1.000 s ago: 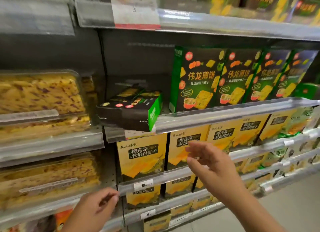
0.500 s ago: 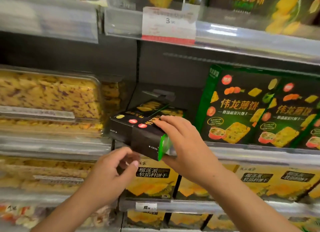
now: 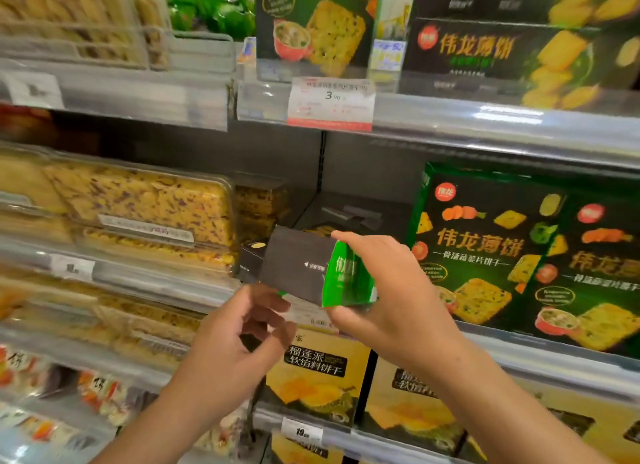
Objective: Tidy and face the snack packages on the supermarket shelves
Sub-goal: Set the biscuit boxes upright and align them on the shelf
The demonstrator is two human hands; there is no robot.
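Note:
A black and green cracker box is tipped up at the front edge of the middle shelf, its dark end panel facing me. My right hand grips its green right side, fingers over the top and thumb below. My left hand is under the box's lower left corner, fingers curled and touching it. A second dark box lies flat behind it. Upright green boxes of the same crackers stand facing out to the right on the same shelf.
Clear trays of yellow cakes fill the left bay. Yellow durian biscuit boxes line the shelf below. A price tag hangs on the rail of the upper shelf, which holds more green boxes. Dark space lies behind the held box.
The camera has moved closer. My right hand has tilted the lying box up and drawn it forward off the shelf edge. My left hand has risen to its lower corner.

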